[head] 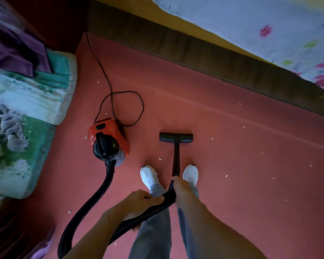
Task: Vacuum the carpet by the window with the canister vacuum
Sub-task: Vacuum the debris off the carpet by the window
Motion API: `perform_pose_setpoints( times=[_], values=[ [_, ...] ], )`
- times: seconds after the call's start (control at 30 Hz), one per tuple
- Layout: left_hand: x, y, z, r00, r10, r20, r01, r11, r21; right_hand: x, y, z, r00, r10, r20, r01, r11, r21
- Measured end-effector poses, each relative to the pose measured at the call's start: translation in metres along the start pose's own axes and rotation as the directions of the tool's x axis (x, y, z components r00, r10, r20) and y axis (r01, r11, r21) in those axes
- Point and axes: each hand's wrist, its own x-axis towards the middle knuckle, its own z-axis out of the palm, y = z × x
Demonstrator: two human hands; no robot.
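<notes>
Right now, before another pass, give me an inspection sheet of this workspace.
Surface: red carpet, nozzle flat on it ahead of the feet.
Job's things: canister vacuum left of the feet; hose curves to the hands.
Clutter: white scraps scattered over carpet.
Grippers: left hand holds hose; right hand grips the wand top.
Cables: black cord loops behind the canister, runs to the far corner.
Surroundings: bed with floral sheet; cushions at left.
</notes>
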Motion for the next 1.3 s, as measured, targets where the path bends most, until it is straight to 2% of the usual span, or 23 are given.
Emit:
perform_pose_setpoints(
  times=[0.13,0.37,0.47,0.6,0.7,0.8,0.93,1.13,1.3],
  values=[
    [-0.011,-0.008,0.002,1.0,-0.01,0.028,0.009,0.999,0.04,-0.009,0.014,-0.004,0.999,0.034,0.02,-0.036,0.994,0.103],
    [-0.002,0.008,0.026,0.988,0.127,-0.084,-0.121,0.99,0.075,-0.007,-0.014,-0.028,1.0,-0.029,-0.01,0.03,0.979,0.203],
    [0.008,0.01,0.043,0.98,0.16,-0.116,-0.153,0.986,0.068,0.007,-0.017,-0.038,0.999,-0.051,-0.014,0.053,0.979,0.195],
    [0.012,-0.005,0.065,0.981,0.165,-0.104,-0.155,0.983,0.1,0.025,0.007,-0.048,1.0,-0.021,0.002,0.02,0.987,0.16],
    [0.004,-0.023,0.08,0.993,0.108,-0.051,-0.097,0.977,0.19,0.027,0.05,-0.056,0.999,0.027,0.025,-0.032,0.982,0.185],
    [-0.009,-0.037,0.093,0.997,0.075,0.005,-0.073,0.951,0.302,0.02,0.096,-0.067,0.998,0.064,0.028,-0.069,0.964,0.255],
    [-0.036,-0.041,0.113,0.995,0.1,0.001,-0.092,0.907,0.41,-0.007,0.129,-0.085,0.998,0.032,0.051,-0.049,0.929,0.368],
    [-0.086,-0.011,0.145,0.974,0.226,0.032,-0.205,0.801,0.562,-0.05,0.138,-0.125,1.0,-0.017,0.02,0.005,0.882,0.471],
    [-0.091,0.024,0.158,0.953,0.298,0.046,-0.265,0.756,0.598,-0.069,0.113,-0.162,0.996,-0.093,0.009,0.07,0.799,0.598]
  ],
)
